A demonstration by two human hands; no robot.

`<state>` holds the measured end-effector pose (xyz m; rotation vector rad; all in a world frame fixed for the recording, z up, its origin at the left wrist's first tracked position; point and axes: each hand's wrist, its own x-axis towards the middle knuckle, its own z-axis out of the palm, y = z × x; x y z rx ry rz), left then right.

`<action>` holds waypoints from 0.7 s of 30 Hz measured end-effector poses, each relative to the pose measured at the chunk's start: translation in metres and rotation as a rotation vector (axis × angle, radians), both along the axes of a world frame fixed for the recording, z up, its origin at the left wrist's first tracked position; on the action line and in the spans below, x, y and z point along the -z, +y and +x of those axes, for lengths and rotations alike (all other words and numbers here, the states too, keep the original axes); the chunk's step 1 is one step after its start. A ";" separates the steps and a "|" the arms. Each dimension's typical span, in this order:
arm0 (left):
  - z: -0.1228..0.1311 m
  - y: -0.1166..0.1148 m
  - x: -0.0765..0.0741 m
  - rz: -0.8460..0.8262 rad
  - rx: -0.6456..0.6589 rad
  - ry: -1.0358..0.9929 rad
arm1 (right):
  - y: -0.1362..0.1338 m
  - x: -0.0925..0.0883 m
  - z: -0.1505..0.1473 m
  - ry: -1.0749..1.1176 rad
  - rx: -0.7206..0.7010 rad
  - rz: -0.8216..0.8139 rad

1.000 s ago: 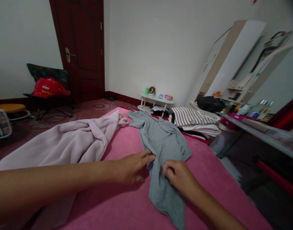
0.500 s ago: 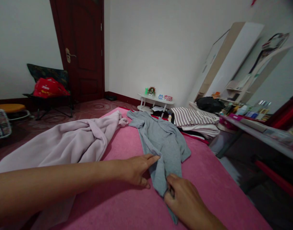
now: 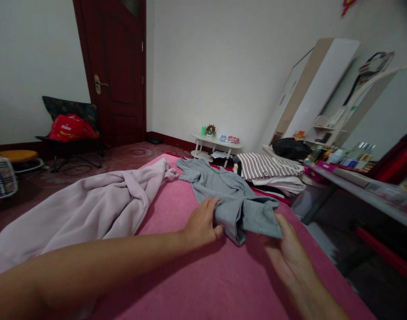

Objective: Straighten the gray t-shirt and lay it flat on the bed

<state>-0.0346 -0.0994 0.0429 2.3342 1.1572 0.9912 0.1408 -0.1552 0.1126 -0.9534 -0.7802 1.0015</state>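
Observation:
A grey shirt (image 3: 223, 183) lies on the pink bed cover (image 3: 220, 280), its near end lifted and doubled back over itself. My left hand (image 3: 203, 224) is closed on the left side of the fold, thumb below and fingers on top. At the right, my right hand (image 3: 285, 244) grips the raised hem, its fingers partly hidden under the cloth. To the left of the shirt, a pale lilac garment (image 3: 100, 200) is spread in loose wrinkles, partly behind my left forearm.
Folded clothes with a striped top (image 3: 270, 166) are stacked at the bed's far right. Beyond stands a small white table (image 3: 217, 142) with little objects. A cluttered desk (image 3: 363, 182) borders the right side. A red bag (image 3: 72, 128) sits on a folding chair.
The near end of the grey shirt has come up and folded away from me. My right hand has moved right and up with the hem; my left hand has closed on the cloth.

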 end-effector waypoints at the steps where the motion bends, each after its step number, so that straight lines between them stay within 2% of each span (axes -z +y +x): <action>1: 0.006 -0.005 0.001 0.003 -0.011 -0.057 | 0.002 -0.003 -0.003 0.063 0.014 0.009; 5: 0.044 -0.017 -0.003 -0.024 -0.035 -0.183 | 0.006 -0.020 -0.025 0.106 -0.065 0.051; 8: 0.064 0.000 -0.003 -0.110 -0.188 -0.280 | 0.008 -0.027 -0.035 0.115 -0.089 0.092; 11: 0.050 0.034 0.002 -0.166 -0.258 -0.326 | 0.012 -0.027 -0.021 0.186 -0.011 0.121; 14: 0.006 0.060 -0.003 -0.182 -0.203 -0.183 | 0.018 -0.024 0.010 0.250 0.099 0.036; 15: -0.012 0.065 -0.011 -0.183 -0.187 -0.134 | 0.020 -0.022 0.021 0.267 0.133 -0.012; 17: -0.045 0.066 -0.036 -0.140 -0.166 -0.038 | 0.020 -0.018 0.037 0.259 0.195 -0.085; 19: -0.073 0.056 -0.073 -0.027 -0.133 0.045 | 0.013 -0.015 0.048 0.175 0.222 -0.063; 21: -0.095 0.038 -0.115 0.040 -0.018 0.122 | -0.001 -0.017 0.057 0.022 0.170 -0.012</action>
